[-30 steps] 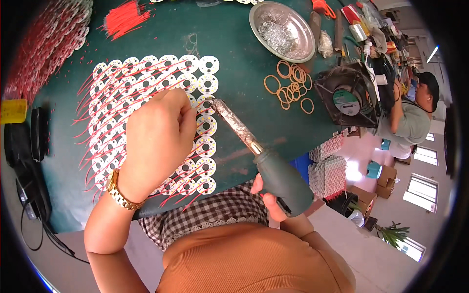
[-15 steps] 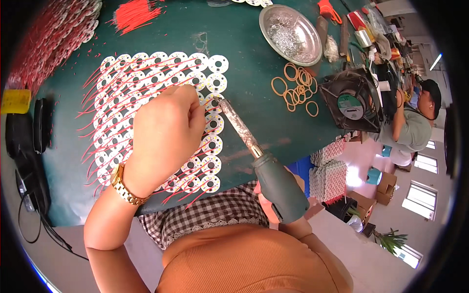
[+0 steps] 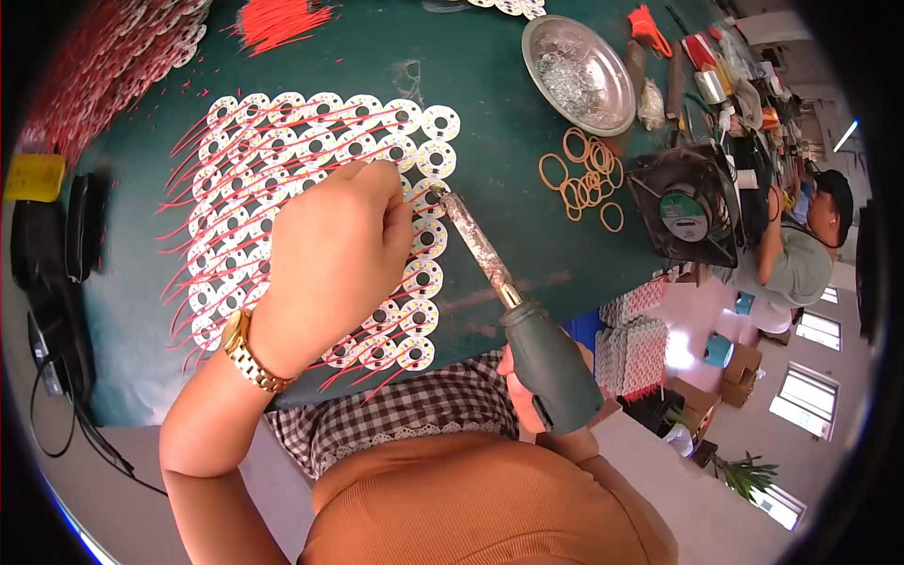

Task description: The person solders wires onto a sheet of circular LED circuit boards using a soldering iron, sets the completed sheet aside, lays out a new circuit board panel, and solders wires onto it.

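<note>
Rows of round white circuit boards (image 3: 441, 123) with centre holes lie in a grid on the green work surface, many with red wires (image 3: 198, 221) trailing left. My left hand (image 3: 339, 235), wearing a gold watch (image 3: 247, 356), is closed above the grid. A short stretch of red wire (image 3: 420, 196) shows between its fingertips and a board in the rightmost column. My right hand (image 3: 520, 394) grips the dark green handle of a soldering iron (image 3: 551, 367), which hides most of the fingers. The iron's tip meets that same board beside the wire's end.
A metal bowl (image 3: 617, 94) of silvery scraps, rubber bands (image 3: 589, 174) and a black fan (image 3: 683, 212) are to the right. Bundled red wires (image 3: 273, 24) and stacked wired boards (image 3: 113, 56) lie at the far left. Another person (image 3: 800, 254) is at the right.
The grid, bowl and bands appear shifted slightly right in view. Both hands keep nearly the same place over the board, with the iron's tip still at it.
</note>
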The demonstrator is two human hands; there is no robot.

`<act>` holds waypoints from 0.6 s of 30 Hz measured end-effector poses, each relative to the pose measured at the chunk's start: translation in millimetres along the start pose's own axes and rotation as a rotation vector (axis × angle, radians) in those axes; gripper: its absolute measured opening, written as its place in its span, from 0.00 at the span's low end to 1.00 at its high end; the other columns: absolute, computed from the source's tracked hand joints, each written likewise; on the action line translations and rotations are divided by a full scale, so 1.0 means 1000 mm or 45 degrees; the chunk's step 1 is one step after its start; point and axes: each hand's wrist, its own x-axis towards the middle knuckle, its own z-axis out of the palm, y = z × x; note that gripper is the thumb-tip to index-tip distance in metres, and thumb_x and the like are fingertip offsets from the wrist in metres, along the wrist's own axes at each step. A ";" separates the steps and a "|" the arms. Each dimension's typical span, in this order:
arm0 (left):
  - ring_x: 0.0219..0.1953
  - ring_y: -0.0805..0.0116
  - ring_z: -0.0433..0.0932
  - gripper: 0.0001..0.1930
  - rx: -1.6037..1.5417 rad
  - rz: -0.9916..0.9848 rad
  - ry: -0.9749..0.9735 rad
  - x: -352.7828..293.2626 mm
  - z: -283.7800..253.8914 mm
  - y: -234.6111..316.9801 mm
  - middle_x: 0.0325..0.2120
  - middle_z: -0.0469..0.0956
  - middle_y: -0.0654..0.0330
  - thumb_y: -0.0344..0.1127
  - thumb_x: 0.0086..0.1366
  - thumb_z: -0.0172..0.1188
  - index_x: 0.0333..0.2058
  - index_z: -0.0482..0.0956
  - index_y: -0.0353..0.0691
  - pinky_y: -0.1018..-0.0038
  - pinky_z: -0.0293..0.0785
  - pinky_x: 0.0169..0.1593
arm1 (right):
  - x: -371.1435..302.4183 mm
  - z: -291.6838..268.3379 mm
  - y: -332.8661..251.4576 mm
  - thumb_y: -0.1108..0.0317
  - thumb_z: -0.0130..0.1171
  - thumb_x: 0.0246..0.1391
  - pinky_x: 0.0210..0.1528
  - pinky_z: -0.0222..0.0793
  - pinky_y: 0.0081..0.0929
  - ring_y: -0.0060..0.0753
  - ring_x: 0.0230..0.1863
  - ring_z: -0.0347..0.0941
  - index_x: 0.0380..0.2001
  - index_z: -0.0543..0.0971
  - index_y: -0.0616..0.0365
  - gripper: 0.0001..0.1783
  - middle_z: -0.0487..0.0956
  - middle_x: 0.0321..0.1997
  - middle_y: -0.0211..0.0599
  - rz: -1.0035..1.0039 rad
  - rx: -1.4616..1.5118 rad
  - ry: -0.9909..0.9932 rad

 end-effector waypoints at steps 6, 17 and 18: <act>0.22 0.52 0.76 0.05 0.005 0.022 0.008 0.001 0.001 -0.001 0.21 0.74 0.52 0.27 0.55 0.59 0.24 0.71 0.37 0.61 0.72 0.25 | -0.001 -0.002 -0.012 0.62 0.63 0.54 0.36 0.71 0.28 0.28 0.31 0.71 0.38 0.74 0.63 0.16 0.75 0.31 0.35 0.225 1.235 -0.049; 0.49 0.48 0.74 0.19 0.207 0.241 -0.060 0.003 -0.031 -0.003 0.46 0.74 0.52 0.39 0.56 0.67 0.45 0.76 0.38 0.60 0.73 0.46 | -0.011 0.019 0.013 0.68 0.58 0.57 0.37 0.73 0.30 0.29 0.30 0.72 0.50 0.70 0.68 0.21 0.75 0.32 0.38 -0.107 1.242 0.065; 0.49 0.48 0.74 0.19 0.220 0.248 -0.047 0.003 -0.034 -0.005 0.46 0.74 0.52 0.39 0.56 0.67 0.45 0.76 0.38 0.60 0.73 0.46 | -0.011 0.022 0.016 0.69 0.57 0.57 0.35 0.73 0.30 0.28 0.29 0.72 0.50 0.70 0.69 0.20 0.76 0.31 0.39 -0.153 1.236 0.092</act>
